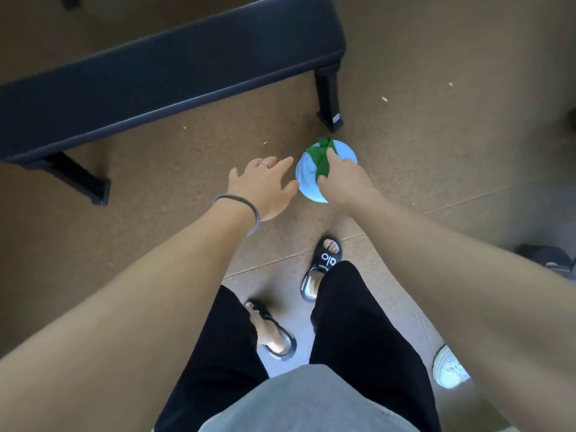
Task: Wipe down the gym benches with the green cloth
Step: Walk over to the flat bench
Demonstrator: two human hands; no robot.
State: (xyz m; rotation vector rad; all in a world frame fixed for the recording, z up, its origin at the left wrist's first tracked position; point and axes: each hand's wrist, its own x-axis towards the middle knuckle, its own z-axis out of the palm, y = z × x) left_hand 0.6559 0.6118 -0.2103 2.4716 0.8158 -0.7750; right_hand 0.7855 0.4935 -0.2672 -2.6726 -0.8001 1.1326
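You stand over the brown floor (436, 151) with both arms stretched down toward a light blue round container (307, 176), probably a small bucket or bowl, which sits on the floor just beside the near leg of the dark padded bench (162, 67). Your right hand (341, 179) is over the container and pinches the green cloth (321, 159), which lies bunched across the container's top; your fingers are curled onto it, so the grip looks closed on the fabric, though how firmly you cannot tell from above. Your left hand (265, 185) is beside the container with fingers spread and relaxed, holding nothing, and its fingertips sit right at the blue rim, likely placed there to steady the container while the cloth comes out.

The cloth is at the container, not yet on the bench, so by my reading you are at the pick-up stage and no wiping has begun. The container sits close to the bench end, which suits a short carry to the pad. The next move would call for lifting the cloth clear, perhaps wringing it if it is wet, then laying it flat on the bench top. Watch that the light container does not tip as the cloth drags over its edge
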